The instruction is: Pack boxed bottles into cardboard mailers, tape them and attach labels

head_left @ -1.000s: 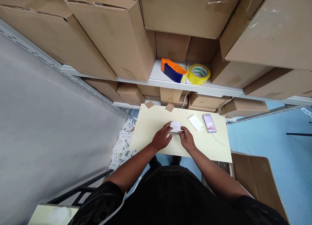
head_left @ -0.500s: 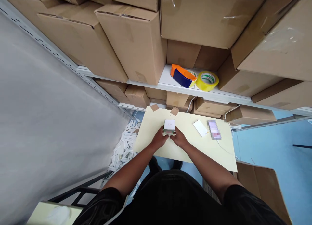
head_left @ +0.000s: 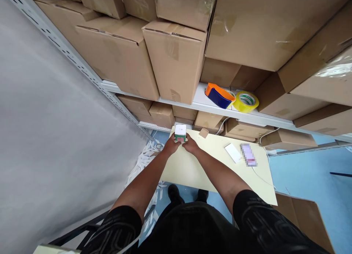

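A small box (head_left: pixel 180 129) with a white top and a green and pink front is at the far left part of the pale yellow tabletop (head_left: pixel 189 169). My left hand (head_left: pixel 172 145) grips its left side, and my right hand (head_left: pixel 190 144) grips its right side. Both thumbs come together at the front of the box. Whether its underside touches the table, I cannot tell. Just right of the box lies a brown cardboard piece (head_left: pixel 204 133).
Farther right on the table are a white flat box (head_left: pixel 232 152) and a phone (head_left: pixel 248 155) with a cable. Above, a shelf (head_left: pixel 203 104) bears a tape dispenser (head_left: pixel 219 96), a yellow tape roll (head_left: pixel 245 101) and large cartons (head_left: pixel 173 59). White strips (head_left: pixel 143 158) litter the floor at left.
Both hands have moved the small box forward and left across the table, near its back edge. More of the green front shows now. The camera view has also shifted.
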### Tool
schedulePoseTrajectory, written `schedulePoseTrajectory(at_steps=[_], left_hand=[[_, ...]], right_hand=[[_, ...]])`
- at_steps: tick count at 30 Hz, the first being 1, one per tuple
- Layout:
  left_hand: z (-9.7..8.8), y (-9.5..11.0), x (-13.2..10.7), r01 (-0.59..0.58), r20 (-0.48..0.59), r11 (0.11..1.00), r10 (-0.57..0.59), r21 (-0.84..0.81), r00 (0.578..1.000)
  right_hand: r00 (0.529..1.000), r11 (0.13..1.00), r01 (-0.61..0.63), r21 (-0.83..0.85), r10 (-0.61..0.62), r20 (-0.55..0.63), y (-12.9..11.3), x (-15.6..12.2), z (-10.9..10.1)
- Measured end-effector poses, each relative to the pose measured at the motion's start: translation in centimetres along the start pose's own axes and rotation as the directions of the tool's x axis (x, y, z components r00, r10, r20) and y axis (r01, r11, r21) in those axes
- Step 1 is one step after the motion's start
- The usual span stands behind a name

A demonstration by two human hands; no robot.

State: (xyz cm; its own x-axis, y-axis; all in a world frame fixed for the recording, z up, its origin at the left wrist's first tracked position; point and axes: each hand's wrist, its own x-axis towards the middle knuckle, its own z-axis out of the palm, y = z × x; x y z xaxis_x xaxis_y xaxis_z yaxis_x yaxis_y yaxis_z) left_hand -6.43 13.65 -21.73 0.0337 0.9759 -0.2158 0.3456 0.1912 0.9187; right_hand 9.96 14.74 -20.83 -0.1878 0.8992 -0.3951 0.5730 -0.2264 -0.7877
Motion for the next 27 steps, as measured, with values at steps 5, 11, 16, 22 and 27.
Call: schedulePoseTrajectory(at_steps=[5, 11, 16, 22, 27], left_hand=[[-0.9, -1.2, -1.5, 0.094, -0.006, 0.996, -0.094, -0.009, 0.996], [-5.0, -5.4, -10.7, 0.115, 0.049, 0.989, -0.120, 0.096, 0.992], [-8.2, -8.4, -17.7, 0.253, -0.022, 0.943, -0.255, 0.215, 0.967], [-7.9, -6.0, -19.8, 0.197, -0.071, 0.936, -0.185, 0.292, 0.980], [-6.3, -3.4, -19.3, 0.103, -0.014, 0.944, -0.104, 0.314, 0.994]], right_hand=[[0.998, 1.000, -0.022, -0.013, 0.021, -0.062, -0.8, -3.1, -2.2], [0.646, 0.808, 0.380, -0.451, -0.581, -0.495, -5.5, -9.4, -15.8], [0.539, 0.707, 0.086, -0.702, -0.626, -0.564, -10.6, -7.1, -25.3], [0.691, 0.661, -0.029, -0.750, -0.529, -0.493, -11.3, -2.7, -25.8], [0.632, 0.639, 0.046, -0.768, -0.614, -0.473, -11.8, -5.1, -25.4]])
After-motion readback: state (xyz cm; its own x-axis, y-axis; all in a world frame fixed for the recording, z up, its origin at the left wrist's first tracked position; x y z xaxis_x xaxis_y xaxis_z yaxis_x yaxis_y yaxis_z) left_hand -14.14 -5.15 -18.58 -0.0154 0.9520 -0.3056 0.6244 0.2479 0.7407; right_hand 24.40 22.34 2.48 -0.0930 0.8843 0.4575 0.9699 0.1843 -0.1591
